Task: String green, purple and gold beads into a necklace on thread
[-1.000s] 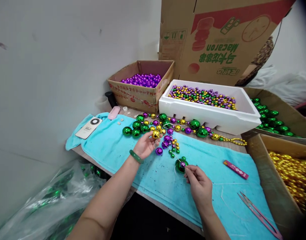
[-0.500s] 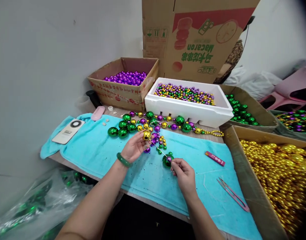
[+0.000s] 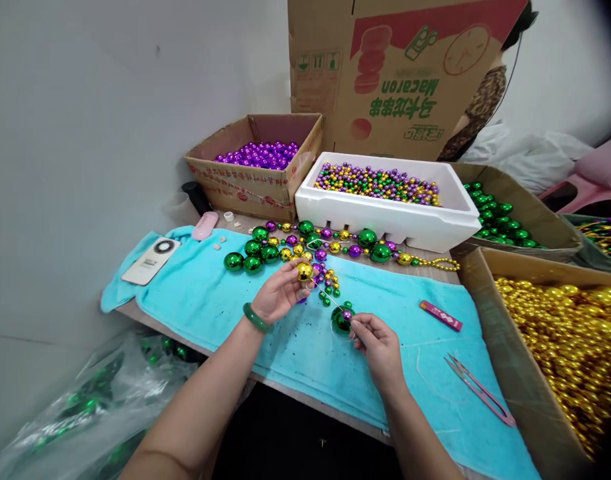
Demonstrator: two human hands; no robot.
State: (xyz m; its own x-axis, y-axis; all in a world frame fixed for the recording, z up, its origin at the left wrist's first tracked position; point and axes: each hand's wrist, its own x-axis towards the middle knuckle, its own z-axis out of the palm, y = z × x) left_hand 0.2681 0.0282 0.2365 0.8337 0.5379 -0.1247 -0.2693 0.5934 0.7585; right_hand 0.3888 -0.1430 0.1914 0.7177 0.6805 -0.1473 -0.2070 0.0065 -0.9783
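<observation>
My left hand (image 3: 280, 293), with a green bangle (image 3: 258, 318) at the wrist, pinches a large gold bead (image 3: 304, 271). A taut white string (image 3: 330, 294) runs from beside that bead down to my right hand (image 3: 378, 343). There the fingers are closed at a small purple bead (image 3: 346, 315) on the string. Just behind it lies a big green bead (image 3: 339, 321) on the blue towel (image 3: 305, 347). Small loose beads (image 3: 330, 283) in purple, gold and green sit between the hands. A beaded strand (image 3: 354, 251) stretches along the towel's far side.
A white foam box (image 3: 385, 217) of mixed beads and a carton (image 3: 245, 183) of purple beads stand behind. At right is a carton (image 3: 515, 347) of gold beads. Thread snips (image 3: 480, 390), a small red packet (image 3: 440, 315) and a phone (image 3: 151, 261) lie on the towel. A person's sleeve (image 3: 485, 100) shows behind the cardboard.
The whole view has shifted slightly, so everything appears a little further right. Both hands keep the same hold on the gold bead and the purple bead.
</observation>
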